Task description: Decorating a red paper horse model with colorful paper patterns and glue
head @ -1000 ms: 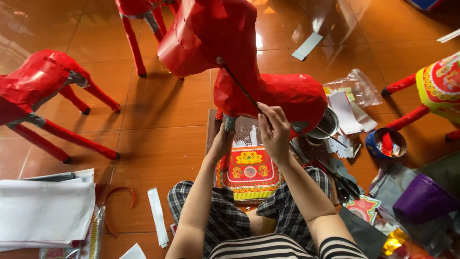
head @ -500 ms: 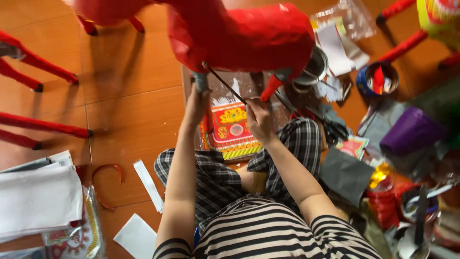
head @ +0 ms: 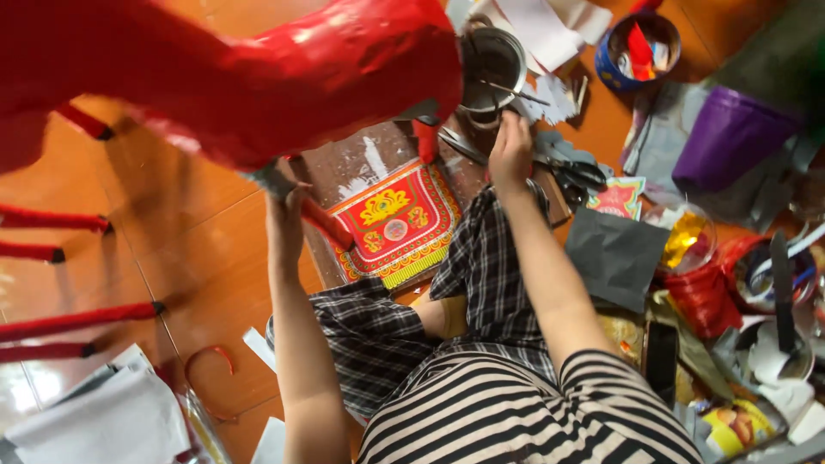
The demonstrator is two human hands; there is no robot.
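Reaching up from a seated position, the left hand (head: 284, 193) is raised on a nearly straight forearm and closed round a grey leg stub on the underside of the red paper horse (head: 258, 77). Fingers wrap the stub; grip looks firm. Right hand (head: 511, 146) is stretched fwd, arm almost fully extended, fingers curled down at the edge of the metal pot (head: 491, 64); cannot tell whether it pinches anything. Hands are well apart, approx. either side of the printed red-and-yellow sheet (head: 394, 222).

Horse body fills the upper left of view, held above the floor (head: 180, 258), long axis running roughly left-right with a slight tilt. Its right end sits just beside the pot.

Printed sheet lies flat on a dark board (head: 352, 163) in front of the checked-trouser knees. Scissors (head: 567, 167) lie just right of the right hand. Misc. items to the right: purple tub (head: 730, 137), blue cup (head: 640, 43), grey paper (head: 614, 258).
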